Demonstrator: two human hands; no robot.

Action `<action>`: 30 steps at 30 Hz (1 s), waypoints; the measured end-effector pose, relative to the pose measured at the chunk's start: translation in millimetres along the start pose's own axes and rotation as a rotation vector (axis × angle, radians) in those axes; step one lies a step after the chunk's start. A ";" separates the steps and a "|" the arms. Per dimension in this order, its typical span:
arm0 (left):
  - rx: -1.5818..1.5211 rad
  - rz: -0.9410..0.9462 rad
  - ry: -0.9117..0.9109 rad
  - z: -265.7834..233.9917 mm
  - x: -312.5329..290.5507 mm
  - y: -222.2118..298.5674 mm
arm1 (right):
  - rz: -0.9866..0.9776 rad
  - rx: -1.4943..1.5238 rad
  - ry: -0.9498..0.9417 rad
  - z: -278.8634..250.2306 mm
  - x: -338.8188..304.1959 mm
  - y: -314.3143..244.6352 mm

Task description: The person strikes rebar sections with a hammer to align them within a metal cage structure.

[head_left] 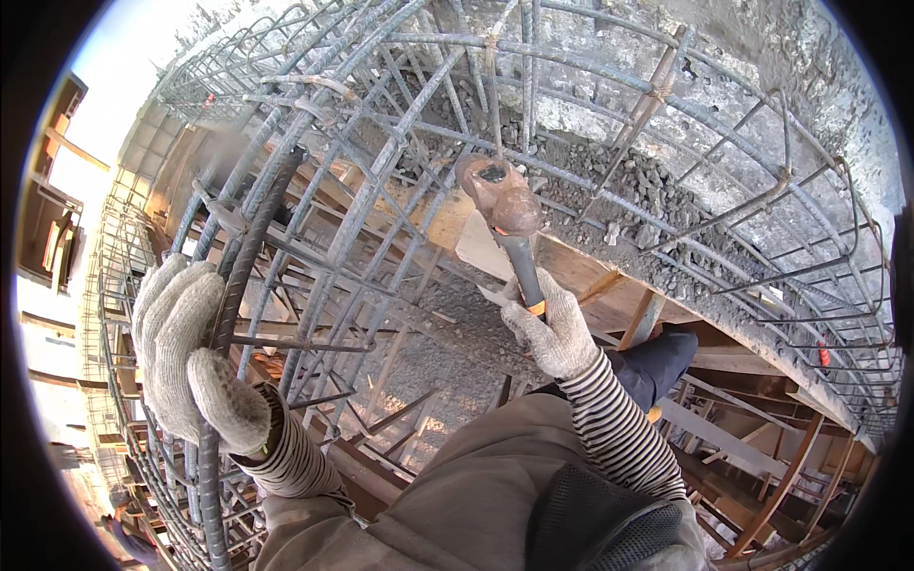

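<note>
Grey-gloved left hand (181,333) wraps fingers and thumb around the dark bar (253,238) at left, probably steadying it; the right hand (557,333) curls its fingers round the central tool (516,228), head pointing far.

We are wearing off-white gloves (562,335) and cream sleeves (624,423) with dark stripes. We are seeing a tool (514,217), brown-headed with a dark grey, orange-banded handle (521,268), a blackish-brown bar (256,238) and blue-grey rebar (401,138).
</note>
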State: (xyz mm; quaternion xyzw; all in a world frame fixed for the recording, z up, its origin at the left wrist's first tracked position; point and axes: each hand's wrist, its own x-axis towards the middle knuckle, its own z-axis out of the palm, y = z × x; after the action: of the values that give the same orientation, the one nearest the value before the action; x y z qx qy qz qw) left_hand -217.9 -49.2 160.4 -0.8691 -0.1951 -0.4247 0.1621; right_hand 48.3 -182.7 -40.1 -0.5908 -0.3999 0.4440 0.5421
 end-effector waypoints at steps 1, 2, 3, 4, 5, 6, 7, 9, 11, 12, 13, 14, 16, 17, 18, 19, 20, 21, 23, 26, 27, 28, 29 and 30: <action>0.028 0.017 0.052 17.8 4.3 1.5 | 0.023 -0.068 0.041 1.2 14.8 27.9; -0.038 -0.054 0.070 28.4 1.1 0.1 | 0.043 -0.128 0.067 3.9 29.1 55.0; -0.102 -0.131 0.078 35.9 -4.2 -2.4 | 0.217 -0.203 0.066 5.0 37.4 70.4; -0.132 -0.190 0.107 37.0 -5.6 -2.5 | 0.226 -0.273 0.017 6.1 40.2 67.6; -0.166 -0.247 0.138 40.0 -5.8 -0.6 | 0.234 -0.344 -0.027 4.7 41.2 63.2; -0.203 -0.303 0.169 42.8 -6.0 -0.8 | 0.242 -0.414 -0.069 3.6 41.9 56.6; -0.284 -0.357 0.040 28.2 -13.6 -5.6 | 0.231 -0.401 -0.097 6.3 34.3 45.2; -0.296 -0.434 -0.042 25.8 -10.9 -4.5 | 0.156 -0.331 -0.122 13.5 21.3 32.7; -0.252 -0.429 -0.056 23.2 -5.1 1.3 | 0.123 -0.359 -0.093 24.6 25.1 54.2; -0.254 -0.422 -0.059 31.6 -2.7 2.2 | 0.113 -0.382 -0.057 23.4 30.3 68.9; -0.268 -0.457 -0.047 33.3 -0.3 4.8 | 0.164 -0.433 -0.034 22.3 38.8 79.5; -0.288 -0.493 -0.045 35.5 1.2 6.5 | 0.225 -0.479 -0.008 20.9 46.0 89.7; -0.309 -0.540 -0.090 33.2 -1.3 1.7 | 0.211 -0.602 -0.040 22.0 42.3 86.4; -0.282 -0.541 -0.098 32.6 -1.6 0.6 | 0.179 -0.517 -0.151 23.5 31.0 75.7; -0.255 -0.542 -0.107 32.0 -0.8 0.0 | 0.120 -0.530 -0.165 27.1 33.0 73.1; -0.242 -0.547 -0.141 34.7 -1.3 -0.1 | 0.088 -0.533 -0.177 32.7 27.7 74.6; -0.217 -0.569 -0.125 30.0 -4.7 -1.6 | 0.093 -0.513 -0.142 39.2 27.9 79.4; -0.185 -0.523 -0.100 28.7 -5.5 -0.2 | 0.099 -0.493 -0.106 46.4 28.6 90.6; -0.161 -0.404 -0.056 44.0 -2.3 -5.4 | 0.273 -0.461 -0.064 47.0 31.4 97.4; 0.016 -0.244 -0.260 27.1 3.5 -6.7 | 0.405 -0.469 -0.121 34.7 8.8 136.6; 0.053 -0.256 -0.256 28.6 1.8 -4.9 | 0.504 -0.325 -0.157 33.5 -0.5 145.5; 0.050 -0.275 -0.245 30.2 -0.6 -4.1 | 0.605 -0.182 -0.196 32.6 -7.6 151.0; 0.046 -0.291 -0.230 32.6 -1.7 -4.3 | 0.701 -0.037 -0.230 32.0 -10.5 155.9; 0.045 -0.308 -0.216 33.4 -3.9 -5.6 | 0.789 0.031 -0.237 33.6 -8.7 173.4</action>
State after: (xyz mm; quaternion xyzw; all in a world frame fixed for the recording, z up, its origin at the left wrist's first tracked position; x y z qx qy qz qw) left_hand -200.3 -30.2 138.4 -0.8655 -0.3517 -0.3444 0.0926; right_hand 12.1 -197.4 -212.6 -0.6352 -0.1955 0.6889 0.2892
